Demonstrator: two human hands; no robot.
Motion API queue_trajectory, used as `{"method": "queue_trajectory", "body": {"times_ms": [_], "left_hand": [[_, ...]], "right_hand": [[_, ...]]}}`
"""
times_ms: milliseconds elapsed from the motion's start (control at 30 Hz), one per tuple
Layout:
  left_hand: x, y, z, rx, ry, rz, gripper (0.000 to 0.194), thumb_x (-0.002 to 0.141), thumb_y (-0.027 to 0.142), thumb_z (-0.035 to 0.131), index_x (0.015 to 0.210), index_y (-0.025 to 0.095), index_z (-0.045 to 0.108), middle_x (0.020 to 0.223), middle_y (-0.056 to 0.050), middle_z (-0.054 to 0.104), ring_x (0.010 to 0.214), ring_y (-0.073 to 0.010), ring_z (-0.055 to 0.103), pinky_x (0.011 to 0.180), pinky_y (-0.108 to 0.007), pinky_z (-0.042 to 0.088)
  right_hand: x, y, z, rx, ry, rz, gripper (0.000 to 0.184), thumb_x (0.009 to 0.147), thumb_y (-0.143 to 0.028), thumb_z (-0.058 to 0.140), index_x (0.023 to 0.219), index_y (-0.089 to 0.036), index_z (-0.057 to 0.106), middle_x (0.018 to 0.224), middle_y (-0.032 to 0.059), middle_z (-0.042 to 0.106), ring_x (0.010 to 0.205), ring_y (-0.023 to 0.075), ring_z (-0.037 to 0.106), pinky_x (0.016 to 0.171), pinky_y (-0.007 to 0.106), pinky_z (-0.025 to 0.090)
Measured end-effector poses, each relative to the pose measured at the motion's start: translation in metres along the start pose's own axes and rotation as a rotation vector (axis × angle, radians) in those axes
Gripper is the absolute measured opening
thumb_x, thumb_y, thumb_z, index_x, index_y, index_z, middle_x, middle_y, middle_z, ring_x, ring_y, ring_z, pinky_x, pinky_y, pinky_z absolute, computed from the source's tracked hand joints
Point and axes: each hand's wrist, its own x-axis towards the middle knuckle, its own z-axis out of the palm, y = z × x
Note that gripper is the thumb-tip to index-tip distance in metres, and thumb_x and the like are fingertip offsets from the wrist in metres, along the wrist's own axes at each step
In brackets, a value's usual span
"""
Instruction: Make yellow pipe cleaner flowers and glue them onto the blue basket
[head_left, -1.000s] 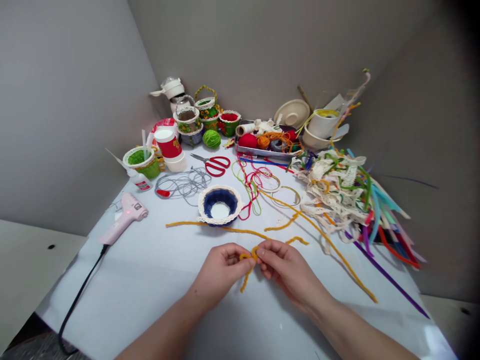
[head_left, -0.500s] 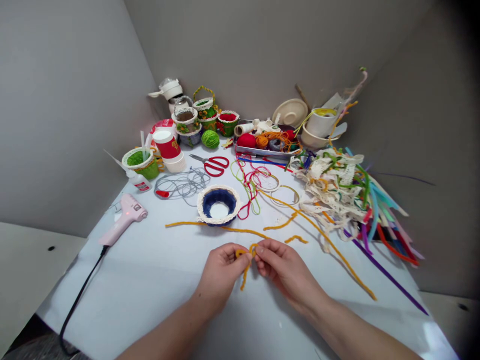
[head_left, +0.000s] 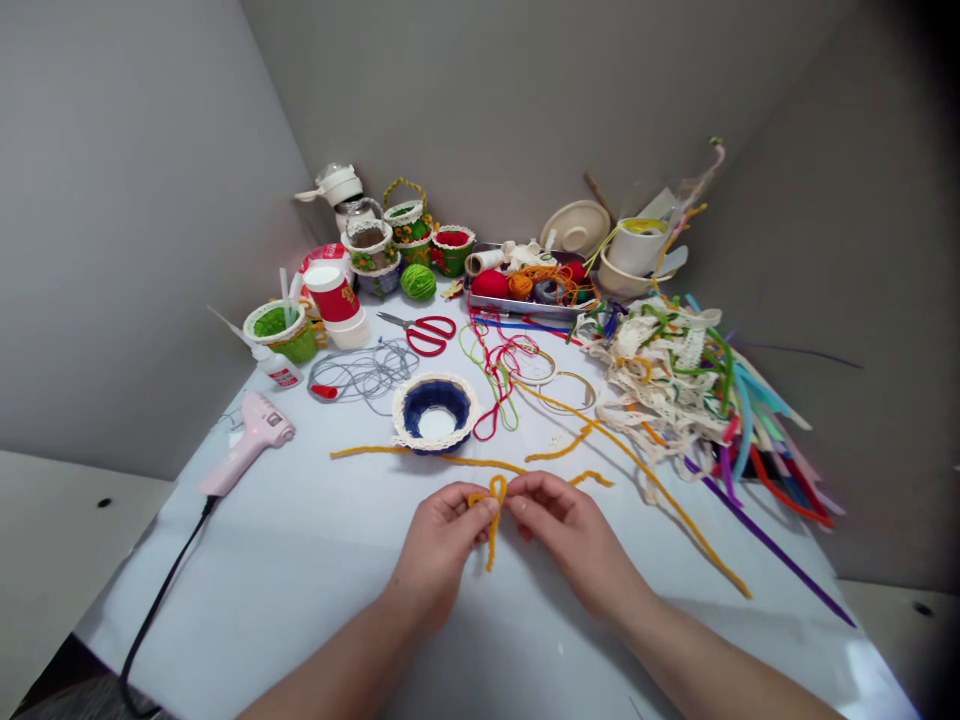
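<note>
Between my hands is a short piece of mustard-yellow pipe cleaner (head_left: 492, 545), bent into small loops with one tail hanging down. My left hand (head_left: 442, 540) pinches it between thumb and forefinger. My right hand (head_left: 559, 530) is closed at the right side of the upright loop, fingertips touching it; how firmly they grip is hard to see. Just beyond lies a long yellow strand (head_left: 480, 462), running behind a dark blue bowl (head_left: 420, 410) with a white lace rim. Short yellow pieces (head_left: 592, 479) rest to the right of my right hand.
A pink glue gun (head_left: 251, 440) with a black cord lies left. Red-handled scissors (head_left: 431, 335), tangled grey thread (head_left: 367, 372) and a glue bottle (head_left: 277, 367) sit farther back. Small baskets (head_left: 454, 250) and a yarn tray (head_left: 525, 303) line the wall. Lace trim (head_left: 652, 350) heaps at right.
The yellow loop has turned more upright between my fingertips, and its tail now hangs straighter. My right fingers have shifted slightly along it. The view has moved a little.
</note>
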Motion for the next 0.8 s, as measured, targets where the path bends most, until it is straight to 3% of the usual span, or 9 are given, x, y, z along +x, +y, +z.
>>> {"method": "queue_trajectory", "body": {"times_ms": [100,267,533,667,800], "left_hand": [[0.0,-0.001,0.0,0.0,0.018,0.015,0.015,0.07,0.027,0.074,0.074,0.015,0.065,0.061,0.003,0.056,0.057,-0.0074,0.046,0.057,-0.019,0.038],[-0.003,0.0,0.002,0.071,0.01,0.005,0.014,0.069,0.025,0.073,0.072,0.015,0.064,0.06,0.003,0.056,0.057,-0.0074,0.045,0.056,-0.02,0.036],[-0.011,0.014,0.008,0.022,-0.181,-0.178,0.018,0.069,0.028,0.07,0.065,0.015,0.057,0.049,0.006,0.046,0.047,-0.0062,0.034,0.048,-0.021,0.024],[-0.012,0.015,0.004,-0.037,-0.246,-0.203,0.022,0.07,0.028,0.07,0.063,0.015,0.053,0.049,0.005,0.045,0.046,-0.0059,0.033,0.049,-0.022,0.022],[-0.012,0.014,0.003,-0.102,-0.287,-0.239,0.023,0.072,0.029,0.07,0.066,0.014,0.054,0.052,0.005,0.045,0.049,-0.0059,0.033,0.051,-0.022,0.024]], "right_hand": [[-0.001,0.0,0.0,-0.105,0.025,-0.053,0.021,0.075,-0.036,0.071,0.082,-0.017,0.065,0.065,-0.0018,0.058,0.06,0.0111,0.048,0.059,0.025,0.039],[0.001,0.003,-0.002,-0.021,0.0,-0.015,0.021,0.079,-0.036,0.069,0.087,-0.017,0.065,0.066,-0.0019,0.058,0.059,0.0107,0.049,0.06,0.026,0.039],[0.005,-0.001,-0.011,0.444,-0.311,0.329,0.021,0.075,-0.031,0.076,0.078,-0.013,0.065,0.063,-0.0023,0.049,0.056,0.006,0.042,0.05,0.018,0.029],[0.006,0.002,-0.013,0.524,-0.391,0.343,0.02,0.075,-0.028,0.077,0.078,-0.012,0.066,0.059,-0.0046,0.042,0.052,0.0042,0.033,0.046,0.017,0.022],[0.006,0.004,-0.012,0.536,-0.402,0.324,0.023,0.071,-0.03,0.08,0.079,-0.013,0.067,0.06,-0.0039,0.045,0.052,0.0047,0.032,0.048,0.018,0.023]]}}
